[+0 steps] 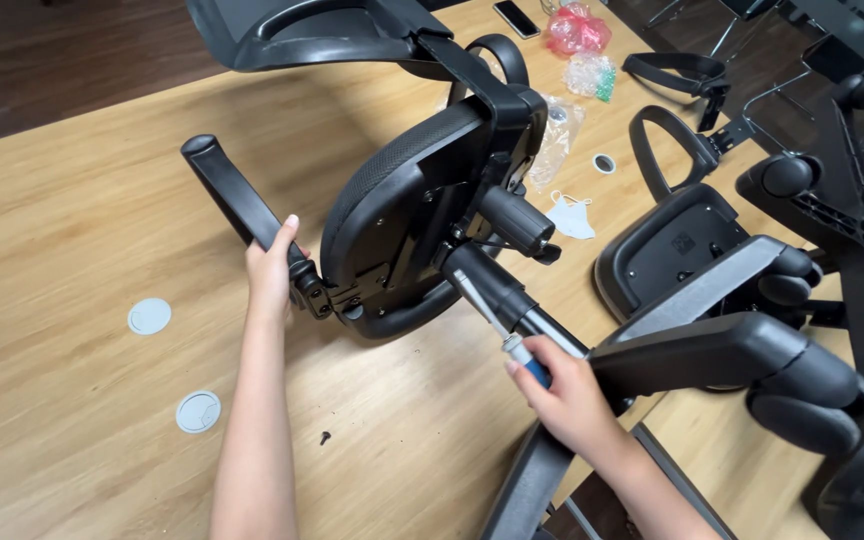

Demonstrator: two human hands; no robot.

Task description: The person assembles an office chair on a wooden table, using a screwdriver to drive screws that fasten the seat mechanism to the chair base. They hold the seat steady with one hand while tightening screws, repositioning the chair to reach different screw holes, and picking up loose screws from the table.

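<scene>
A: Nearest the viewer, which hand appears, and in what grip?

B: Right hand (pixel 564 392), low in the frame; its grip is pinched closed around the blue-and-silver handle of a slim screwdriver (pixel 514 342), whose metal shaft runs up toward the underside of the overturned black mesh office chair seat (pixel 402 215).

A: And the left hand (pixel 272 270)?

B: Its grip is wrapped closed around the long black plastic armrest (pixel 232 190), just above the bracket where that armrest meets the seat's edge. Thumb points up along the bar.

A: Where does the seat lie?

B: Upside down at the middle of the light wooden worktop (pixel 72 230), its black gas cylinder (pixel 512 222) jutting toward the viewer.

A: Surrounding items?

B: Two round grey cable caps (pixel 149 316) lie left of the forearm; one small dark screw (pixel 325 437) rests near it. A second black seat pan (pixel 677 245) sits right, beside a black wheeled star base (pixel 852 220). Crumpled plastic bags (pixel 580 30) lie at the far edge.
</scene>
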